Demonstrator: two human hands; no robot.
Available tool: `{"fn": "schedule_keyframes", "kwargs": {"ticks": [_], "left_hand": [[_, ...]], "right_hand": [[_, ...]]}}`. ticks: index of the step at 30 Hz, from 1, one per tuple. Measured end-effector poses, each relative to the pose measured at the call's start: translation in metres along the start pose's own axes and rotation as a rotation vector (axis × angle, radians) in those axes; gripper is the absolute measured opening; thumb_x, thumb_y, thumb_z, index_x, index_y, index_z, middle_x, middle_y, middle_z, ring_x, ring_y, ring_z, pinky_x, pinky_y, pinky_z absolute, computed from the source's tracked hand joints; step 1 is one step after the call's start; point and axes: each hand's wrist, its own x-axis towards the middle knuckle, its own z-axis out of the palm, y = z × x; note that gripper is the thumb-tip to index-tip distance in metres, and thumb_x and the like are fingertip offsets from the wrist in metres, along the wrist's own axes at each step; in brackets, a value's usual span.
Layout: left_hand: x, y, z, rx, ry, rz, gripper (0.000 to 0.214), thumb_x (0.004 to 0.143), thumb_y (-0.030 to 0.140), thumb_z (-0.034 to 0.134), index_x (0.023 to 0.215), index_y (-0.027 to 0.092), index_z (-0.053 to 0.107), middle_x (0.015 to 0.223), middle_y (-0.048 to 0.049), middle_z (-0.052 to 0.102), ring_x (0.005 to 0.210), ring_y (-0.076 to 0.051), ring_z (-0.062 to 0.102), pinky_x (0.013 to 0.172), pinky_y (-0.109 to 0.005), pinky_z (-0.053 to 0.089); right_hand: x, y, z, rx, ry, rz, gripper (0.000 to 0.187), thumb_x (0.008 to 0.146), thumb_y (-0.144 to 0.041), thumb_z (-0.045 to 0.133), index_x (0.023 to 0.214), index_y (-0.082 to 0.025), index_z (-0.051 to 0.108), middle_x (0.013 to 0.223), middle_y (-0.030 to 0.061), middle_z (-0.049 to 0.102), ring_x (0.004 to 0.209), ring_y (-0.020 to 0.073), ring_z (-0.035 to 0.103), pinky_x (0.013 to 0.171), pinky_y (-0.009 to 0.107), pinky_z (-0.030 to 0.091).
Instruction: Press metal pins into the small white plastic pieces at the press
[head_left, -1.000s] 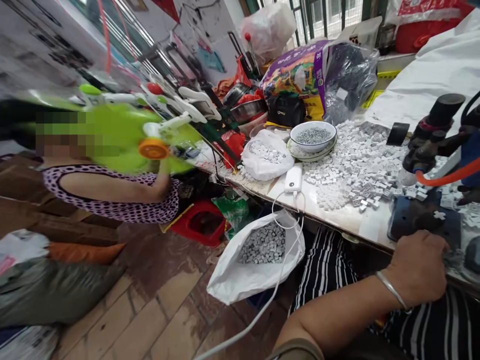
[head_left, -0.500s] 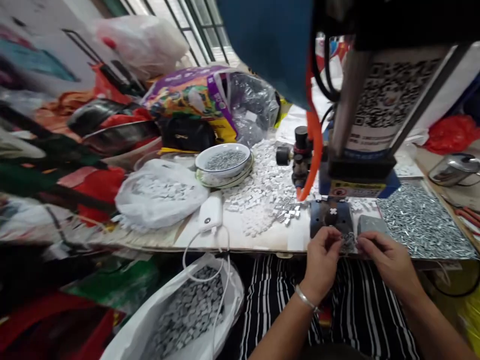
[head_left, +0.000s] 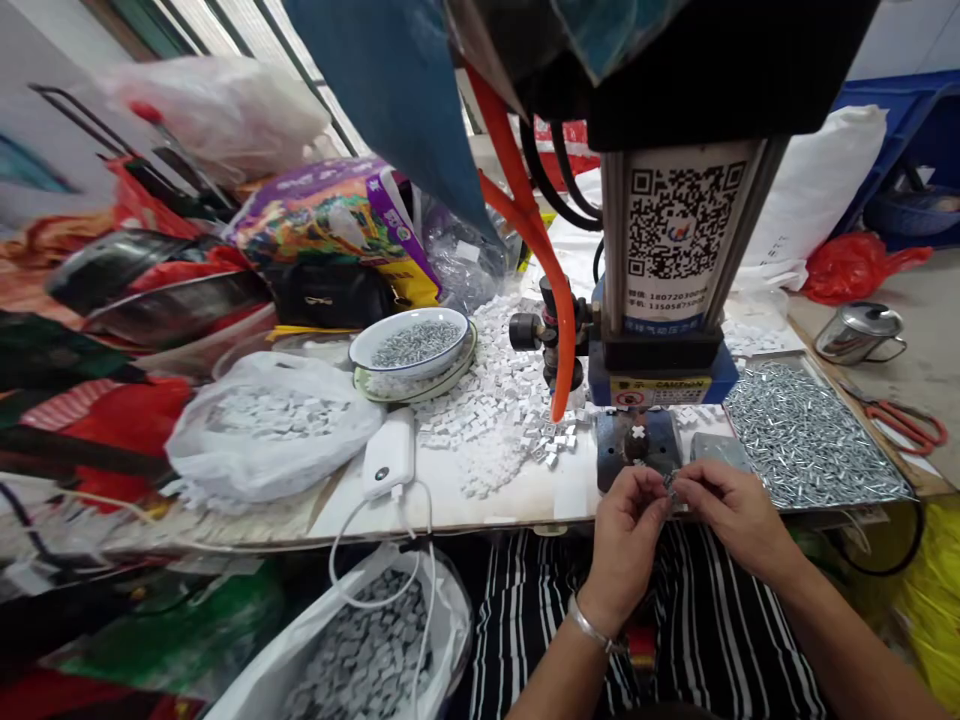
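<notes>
Left hand (head_left: pixel 626 535) and right hand (head_left: pixel 739 510) were raised at the tabletop (head_left: pixel 525 505) edge, fingers (head_left: pixel 651 490) of both pinched on a small metal piece (head_left: pixel 670 482), held between them in the air. Press base (head_left: pixel 637 450) sat just ahead; tray of screws (head_left: pixel 814 435) lay to the right.

"What are the hands doing?"

"The left hand (head_left: pixel 622 540) and right hand (head_left: pixel 739 510) meet just in front of a pneumatic bench press (head_left: pixel 667 340), pinching a small metal piece (head_left: pixel 670 483) between their fingers. It may be a screw, but it's too small to tell."

"What's around them?"

"A metal tray of screws (head_left: pixel 806 435) lies to the right of the press, and a heap of white square pieces (head_left: pixel 480 410) lies to its left, beside a bowl of screws (head_left: pixel 410 343)."
</notes>
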Motion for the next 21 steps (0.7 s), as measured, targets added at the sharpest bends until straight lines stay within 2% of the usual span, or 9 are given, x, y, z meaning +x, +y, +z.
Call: {"fn": "schedule_keyframes", "kwargs": {"ticks": [4, 7, 10, 12, 13, 16, 19, 21], "left_hand": [[-0.001, 0.001, 0.0, -0.012, 0.004, -0.017, 0.015, 0.078, 0.021, 0.067, 0.092, 0.02, 0.061, 0.084, -0.0002, 0.063, 0.081, -0.015, 0.059, 0.076, -0.026, 0.05], [-0.002, 0.003, 0.0, -0.168, 0.017, -0.079, 0.024, 0.077, 0.027, 0.074, 0.094, 0.02, 0.06, 0.082, 0.0002, 0.062, 0.073, -0.013, 0.058, 0.069, -0.024, 0.049], [-0.002, 0.005, -0.005, -0.205, -0.048, -0.09, 0.024, 0.08, 0.03, 0.073, 0.097, 0.019, 0.06, 0.079, 0.0008, 0.062, 0.065, -0.012, 0.057, 0.065, -0.025, 0.048], [0.003, 0.005, -0.016, 0.007, -0.057, -0.012, 0.014, 0.087, 0.028, 0.065, 0.097, 0.019, 0.062, 0.08, -0.0007, 0.063, 0.069, -0.014, 0.059, 0.069, -0.027, 0.049], [0.008, 0.005, -0.024, 0.18, -0.015, 0.052, 0.009, 0.09, 0.024, 0.061, 0.096, 0.019, 0.064, 0.083, -0.0021, 0.065, 0.075, -0.016, 0.061, 0.074, -0.03, 0.05], [0.029, 0.002, -0.053, 0.785, 0.229, 0.23, 0.02, 0.091, 0.01, 0.05, 0.098, 0.019, 0.066, 0.095, -0.0075, 0.068, 0.093, -0.023, 0.062, 0.087, -0.037, 0.048], [0.054, -0.001, -0.077, 1.303, 0.259, 0.169, 0.026, 0.089, 0.004, 0.05, 0.1, 0.018, 0.069, 0.096, -0.0107, 0.065, 0.094, -0.027, 0.061, 0.084, -0.039, 0.046], [0.068, -0.004, -0.084, 1.448, 0.242, 0.137, 0.025, 0.091, 0.006, 0.05, 0.098, 0.018, 0.07, 0.093, -0.0111, 0.064, 0.091, -0.028, 0.06, 0.081, -0.039, 0.044]], "right_hand": [[0.0, -0.006, 0.002, -0.077, -0.037, -0.076, 0.029, 0.097, -0.043, 0.056, 0.087, -0.022, 0.072, 0.08, 0.0027, 0.07, 0.075, 0.0177, 0.063, 0.069, 0.029, 0.051], [-0.003, -0.007, 0.007, -0.052, -0.015, -0.177, 0.025, 0.098, -0.04, 0.056, 0.098, -0.024, 0.075, 0.093, 0.0057, 0.072, 0.086, 0.0199, 0.067, 0.077, 0.032, 0.053], [-0.006, -0.004, 0.01, -0.004, 0.002, -0.243, 0.022, 0.098, -0.038, 0.057, 0.1, -0.026, 0.075, 0.097, 0.0068, 0.071, 0.091, 0.0207, 0.067, 0.081, 0.033, 0.054], [-0.008, -0.001, 0.01, -0.011, 0.004, -0.239, 0.021, 0.097, -0.038, 0.058, 0.093, -0.026, 0.075, 0.093, 0.006, 0.071, 0.088, 0.0209, 0.067, 0.079, 0.033, 0.054], [-0.008, 0.0, 0.009, -0.019, 0.007, -0.234, 0.02, 0.096, -0.039, 0.059, 0.091, -0.026, 0.074, 0.091, 0.0056, 0.07, 0.087, 0.0211, 0.066, 0.079, 0.033, 0.054], [-0.008, 0.003, 0.005, -0.035, 0.032, -0.218, 0.02, 0.095, -0.041, 0.062, 0.088, -0.026, 0.073, 0.089, 0.005, 0.07, 0.085, 0.022, 0.066, 0.078, 0.034, 0.054], [-0.009, 0.003, 0.004, -0.033, 0.047, -0.196, 0.022, 0.095, -0.042, 0.061, 0.086, -0.026, 0.071, 0.086, 0.0043, 0.07, 0.082, 0.0216, 0.065, 0.074, 0.033, 0.053], [-0.009, 0.002, 0.005, -0.024, 0.052, -0.178, 0.023, 0.096, -0.043, 0.059, 0.086, -0.025, 0.07, 0.085, 0.0039, 0.07, 0.081, 0.0209, 0.065, 0.073, 0.032, 0.053]]}}
